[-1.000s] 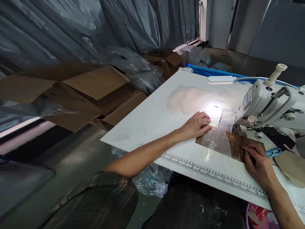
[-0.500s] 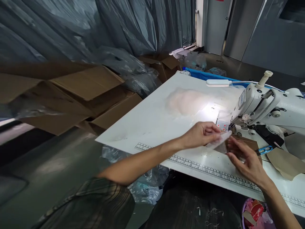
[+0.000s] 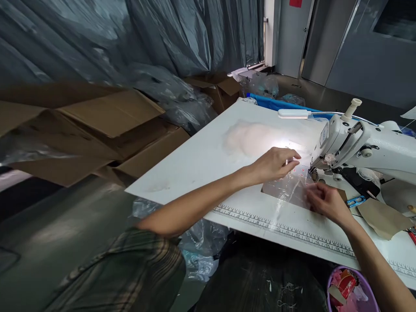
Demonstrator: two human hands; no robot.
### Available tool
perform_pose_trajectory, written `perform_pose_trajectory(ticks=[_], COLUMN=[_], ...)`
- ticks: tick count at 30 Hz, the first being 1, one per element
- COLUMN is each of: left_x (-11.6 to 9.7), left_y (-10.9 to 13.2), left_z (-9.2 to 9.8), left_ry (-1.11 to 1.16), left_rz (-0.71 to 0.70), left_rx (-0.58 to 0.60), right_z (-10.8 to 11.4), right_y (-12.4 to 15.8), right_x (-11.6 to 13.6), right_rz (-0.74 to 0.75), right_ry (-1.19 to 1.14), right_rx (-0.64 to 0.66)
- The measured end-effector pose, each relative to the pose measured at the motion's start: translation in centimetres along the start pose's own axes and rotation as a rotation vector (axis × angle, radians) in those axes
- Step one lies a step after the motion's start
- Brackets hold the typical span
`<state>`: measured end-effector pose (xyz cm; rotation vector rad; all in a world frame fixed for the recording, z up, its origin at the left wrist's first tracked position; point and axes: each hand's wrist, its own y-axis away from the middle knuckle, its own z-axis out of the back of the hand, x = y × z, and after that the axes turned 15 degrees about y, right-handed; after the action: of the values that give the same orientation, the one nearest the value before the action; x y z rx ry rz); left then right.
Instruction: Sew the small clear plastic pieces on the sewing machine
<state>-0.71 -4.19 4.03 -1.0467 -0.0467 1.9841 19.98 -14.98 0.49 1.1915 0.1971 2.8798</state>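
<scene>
My left hand [image 3: 276, 165] hovers just left of the sewing machine's needle area, with thumb and forefinger apart and no object visible between them. Below it a clear, shiny plastic sheet [image 3: 286, 186] lies flat on the white table. My right hand [image 3: 325, 200] is over the sheet's right end, its fingers bent and blurred by motion; whether they grip anything is unclear. The white sewing machine [image 3: 338, 138] stands beyond both hands, its needle area close to the fingertips. Small red marks show by the needle plate.
A printed ruler scale [image 3: 279, 229] runs along the table's front edge. To the right lie a blue thread snipper [image 3: 355, 201] and a piece of brown card [image 3: 385, 216]. A purple bin [image 3: 370, 294] stands below. Cardboard boxes [image 3: 110, 112] are at the left.
My left hand has moved up and away from the whitish translucent piece it held, its fingers parting. My right hand has shifted slightly left and down onto the plastic sheet. The view has shifted slightly.
</scene>
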Motion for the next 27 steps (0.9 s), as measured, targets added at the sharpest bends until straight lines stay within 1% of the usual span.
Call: perform_pose_trajectory(ticks=[2,3,5,6,8,10,12,14,16,17,20,22,23,25,27], left_x=[1.9,2.8,3.9,4.2,4.3,4.1,4.0,4.3,4.8,5.0,4.9,4.1,3.7,3.2,3.2], left_y=[-1.2,-1.7,-2.0,-1.9,-1.2,-0.4,0.3,0.5,0.4,0.3,0.1,0.3,0.5,0.8,0.9], left_z=[-1.1,-1.7,-2.7,-3.1,-3.8,-4.4,-4.8,-5.0,-5.1,-5.0,-5.0,-5.2,-5.3,-5.6,-5.6], left_ry=[-0.302,-0.417,-0.547,-0.554,-0.473,-0.337,-0.246,-0.222,-0.206,-0.191,-0.162,-0.154,-0.149,-0.134,-0.105], left_rz=[-0.051,-0.094,-0.197,-0.26,-0.364,-0.426,-0.446,-0.452,-0.458,-0.452,-0.415,-0.428,-0.445,-0.451,-0.415], left_rx=[0.042,0.039,0.005,-0.002,0.033,0.121,0.203,0.249,0.254,0.234,0.122,0.096,0.119,0.201,0.281], right_z=[0.3,0.4,0.5,0.5,0.5,0.3,-0.1,-0.5,-1.1,-1.3,-2.0,-2.3,-2.3,-2.0,-0.9], right_y=[-1.2,-1.6,-2.1,-2.1,-1.9,-1.4,-0.9,-0.4,-0.1,0.0,0.1,0.2,0.3,0.4,0.4], right_x=[-0.4,-0.5,-0.5,-0.5,-0.5,-0.5,-0.6,-0.9,-1.2,-1.3,-1.3,-1.2,-1.1,-1.0,-0.9], right_rz=[-0.029,-0.034,-0.028,-0.023,-0.019,-0.021,-0.008,0.032,0.101,0.142,0.236,0.261,0.265,0.277,0.318], right_ry=[0.247,0.334,0.415,0.429,0.434,0.419,0.388,0.357,0.358,0.374,0.463,0.533,0.568,0.607,0.562], right_rx=[-0.15,-0.19,-0.208,-0.204,-0.205,-0.223,-0.27,-0.323,-0.37,-0.386,-0.414,-0.404,-0.389,-0.344,-0.267])
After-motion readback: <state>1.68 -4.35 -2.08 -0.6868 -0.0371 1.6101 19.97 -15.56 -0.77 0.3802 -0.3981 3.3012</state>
